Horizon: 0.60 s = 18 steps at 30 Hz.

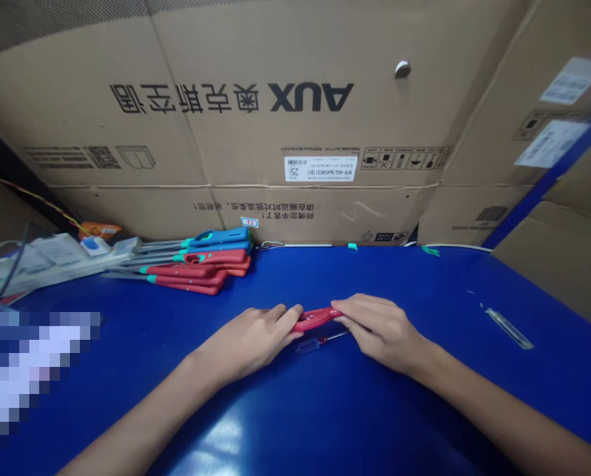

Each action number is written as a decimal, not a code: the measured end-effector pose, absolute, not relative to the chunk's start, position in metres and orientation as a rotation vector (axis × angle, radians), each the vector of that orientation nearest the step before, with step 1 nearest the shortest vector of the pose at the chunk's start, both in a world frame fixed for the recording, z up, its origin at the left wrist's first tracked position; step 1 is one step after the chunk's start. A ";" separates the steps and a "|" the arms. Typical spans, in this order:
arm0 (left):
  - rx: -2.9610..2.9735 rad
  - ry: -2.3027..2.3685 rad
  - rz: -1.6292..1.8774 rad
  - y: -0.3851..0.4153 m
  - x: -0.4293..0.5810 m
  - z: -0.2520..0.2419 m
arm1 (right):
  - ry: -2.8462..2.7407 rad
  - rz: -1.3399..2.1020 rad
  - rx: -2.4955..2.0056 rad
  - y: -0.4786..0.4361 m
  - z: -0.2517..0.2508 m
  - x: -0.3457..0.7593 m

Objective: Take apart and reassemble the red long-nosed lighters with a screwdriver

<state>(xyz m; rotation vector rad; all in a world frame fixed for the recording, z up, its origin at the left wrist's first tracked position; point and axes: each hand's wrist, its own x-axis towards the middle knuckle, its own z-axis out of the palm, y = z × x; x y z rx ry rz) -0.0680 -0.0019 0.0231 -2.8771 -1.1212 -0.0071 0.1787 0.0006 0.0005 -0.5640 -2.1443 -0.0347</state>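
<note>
Both my hands rest on the blue table top point(325, 410) and grip one red plastic lighter body point(316, 318) between them. My left hand point(256, 338) closes its fingers on the left end. My right hand point(381, 328) pinches the right end. A small screwdriver with a clear handle point(319, 342) lies on the table just below the red piece, between the two hands. A pile of long-nosed lighters with red and blue handles point(201, 262) lies at the back left, apart from my hands.
Large cardboard boxes point(285, 119) printed AUX wall off the back and the right side. A white power strip with plugs and cables point(52, 259) sits at the far left. A small clear plastic piece point(510, 328) lies on the right. A blurred patch covers the lower left.
</note>
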 end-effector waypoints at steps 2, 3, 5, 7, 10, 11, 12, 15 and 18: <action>-2.915 -1.135 -0.090 -0.002 -0.069 0.025 | -2.130 -0.006 -0.585 0.000 0.000 0.178; -2.932 -1.139 -0.148 -0.002 -0.070 0.025 | -2.126 0.009 -0.594 -0.001 -0.001 0.178; -2.961 -1.143 -0.248 -0.002 -0.071 0.026 | -2.124 0.038 -0.610 -0.002 -0.001 0.177; -2.993 -1.155 -0.289 -0.002 -0.072 0.026 | -2.110 0.070 -0.638 -0.004 -0.001 0.175; -3.000 -1.157 -0.357 0.000 -0.073 0.023 | -2.048 0.195 -0.729 -0.010 0.002 0.171; -2.980 -1.150 -0.394 0.001 -0.073 0.022 | -2.029 0.263 -0.759 -0.012 0.004 0.170; -2.955 -1.136 -0.432 0.002 -0.073 0.021 | -2.015 0.333 -0.786 -0.014 0.005 0.168; -2.896 -1.049 -0.508 0.004 -0.072 0.018 | -1.999 0.462 -0.833 -0.020 0.007 0.163; -2.848 -0.932 -0.593 0.004 -0.071 0.018 | -1.985 0.418 -0.855 -0.022 0.004 0.161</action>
